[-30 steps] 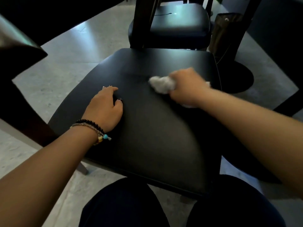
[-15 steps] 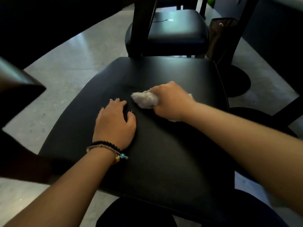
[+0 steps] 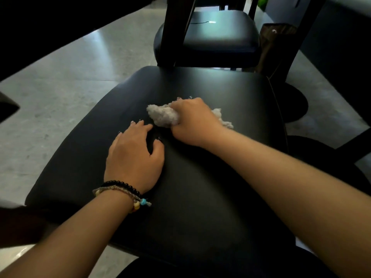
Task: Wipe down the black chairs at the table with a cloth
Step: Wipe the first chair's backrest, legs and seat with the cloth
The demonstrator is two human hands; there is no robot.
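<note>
Right hand (image 3: 192, 121): grips the crumpled cloth (image 3: 162, 115) at frame centre, pressed on the black chair seat (image 3: 200, 187).
Left hand (image 3: 134, 157): lies flat on the seat (fingers spread), just beside the cloth.

The right hand (image 3: 192, 121) grips a crumpled white cloth (image 3: 163, 115) on the black chair seat (image 3: 200, 197), while the left hand (image 3: 133, 157) rests flat just beside it.

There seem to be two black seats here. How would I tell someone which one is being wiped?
Find the large black chair seat filling the middle of the view. The left hand rests on it and the right hand grips a grey cloth there. The smaller seat behind has no hands on it.
</note>
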